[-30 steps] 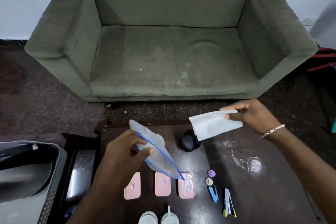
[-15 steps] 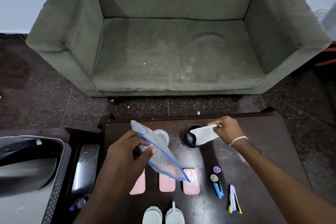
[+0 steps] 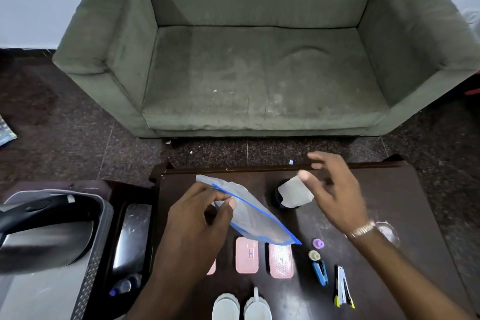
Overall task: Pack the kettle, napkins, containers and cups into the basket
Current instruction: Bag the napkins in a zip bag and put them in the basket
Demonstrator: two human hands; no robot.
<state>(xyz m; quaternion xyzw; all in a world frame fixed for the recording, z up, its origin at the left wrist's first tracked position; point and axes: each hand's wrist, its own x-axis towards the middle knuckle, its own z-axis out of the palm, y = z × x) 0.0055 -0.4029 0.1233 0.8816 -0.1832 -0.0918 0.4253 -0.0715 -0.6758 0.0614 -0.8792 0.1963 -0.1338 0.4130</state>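
My left hand [image 3: 197,218] pinches a clear zip bag with a blue seal [image 3: 249,213] above the dark table [image 3: 405,189]. A white napkin [image 3: 294,192] lies on top of a black cup [image 3: 279,196] at the table's far side. My right hand [image 3: 335,189] hovers just right of the napkin with fingers spread and nothing in it. Pink containers [image 3: 246,254] [image 3: 281,260] lie in a row near the middle, one partly hidden by my left arm. Two white cups [image 3: 225,306] [image 3: 257,308] stand at the front edge. A black-handled kettle [image 3: 44,231] sits in the basket [image 3: 91,267] at the left.
A blue clipper [image 3: 320,269], two small spools [image 3: 318,243] [image 3: 313,254] and a stapler-like tool [image 3: 342,286] lie right of the containers. A green sofa [image 3: 259,60] stands beyond the table. A metal tray [image 3: 131,236] sits between basket and table.
My right hand carried the napkin down to the black cup, let go of it and opened. My left hand kept holding the zip bag.
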